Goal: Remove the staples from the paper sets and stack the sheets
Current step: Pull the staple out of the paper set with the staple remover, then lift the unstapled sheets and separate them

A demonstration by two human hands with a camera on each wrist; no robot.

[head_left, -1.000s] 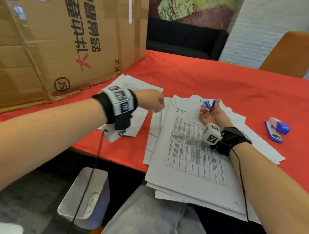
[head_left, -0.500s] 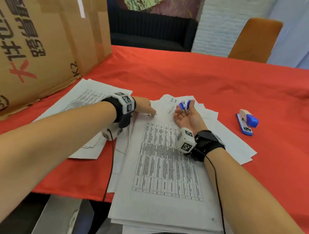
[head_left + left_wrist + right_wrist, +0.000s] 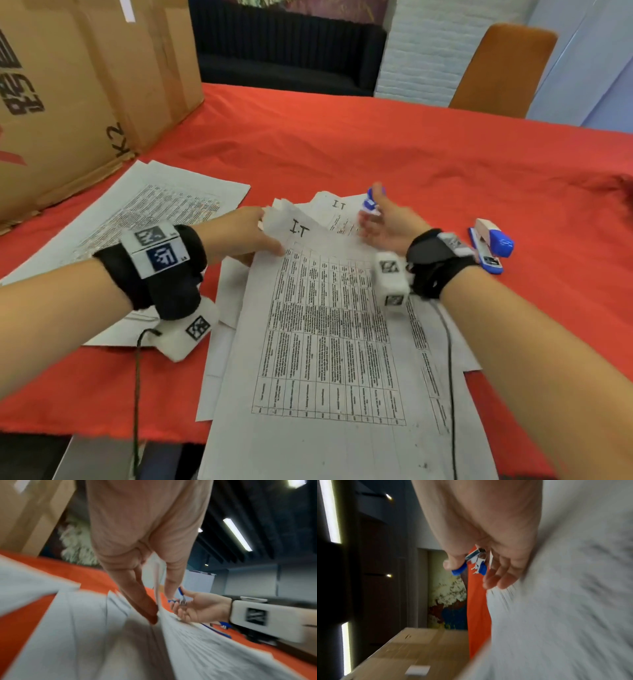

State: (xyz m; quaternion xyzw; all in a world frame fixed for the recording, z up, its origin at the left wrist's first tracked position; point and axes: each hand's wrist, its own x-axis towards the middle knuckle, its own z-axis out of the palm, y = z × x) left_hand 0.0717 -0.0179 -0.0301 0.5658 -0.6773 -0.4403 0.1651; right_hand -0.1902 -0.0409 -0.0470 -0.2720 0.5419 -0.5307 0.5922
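Since half a second ago the left hand has lifted the top-left corner of the printed paper set, fingers pinching the thin, curling sheets above the pile on the red-clothed surface. The right hand has raised slightly, thumb and fingers gripping the blue-handled metal staple remover. A blue stapler lies nearby.

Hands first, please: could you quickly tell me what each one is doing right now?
Left hand: pinching the lifted corner of the top paper set.
Right hand: holding the blue staple remover.
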